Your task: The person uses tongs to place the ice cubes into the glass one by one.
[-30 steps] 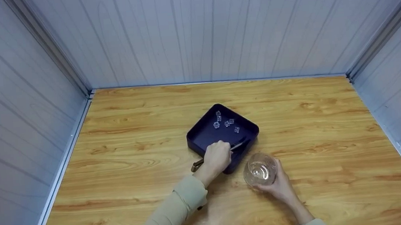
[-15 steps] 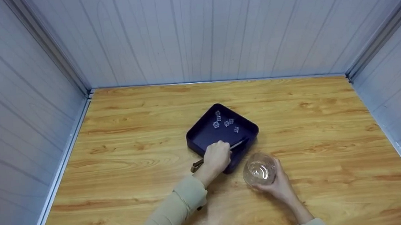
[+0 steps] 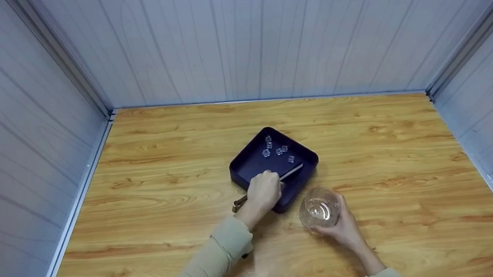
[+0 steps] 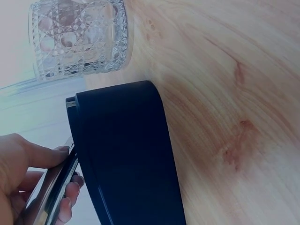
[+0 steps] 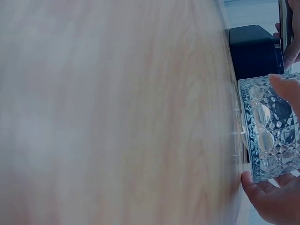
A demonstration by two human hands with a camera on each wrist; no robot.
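Over the near side of a dark navy square tray (image 3: pixel 249 167), my left hand (image 3: pixel 264 193) grips metal tongs (image 3: pixel 292 171). Their tips reach over the tray floor, just short of the closest of several clear ice cubes (image 3: pixel 291 158). In the left wrist view, thumb and fingers pinch the two arms of the tongs (image 4: pixel 52 185) beside the tray's wall (image 4: pixel 126 150). My right hand (image 3: pixel 343 226) holds a clear cut-glass tumbler (image 3: pixel 319 208) by its side, right of the tray's near corner. The right wrist view shows thumb and fingers around the patterned glass (image 5: pixel 272 126).
The wood-grain table (image 3: pixel 164 173) stretches around the tray and tumbler. Pale panels rise on three sides, including the back wall (image 3: pixel 237 40) and the left wall (image 3: pixel 25 146).
My left hand has shifted slightly left, and the tongs' tips have come up a little from the tray floor. The right hand, the tumbler and the cubes look unmoved.
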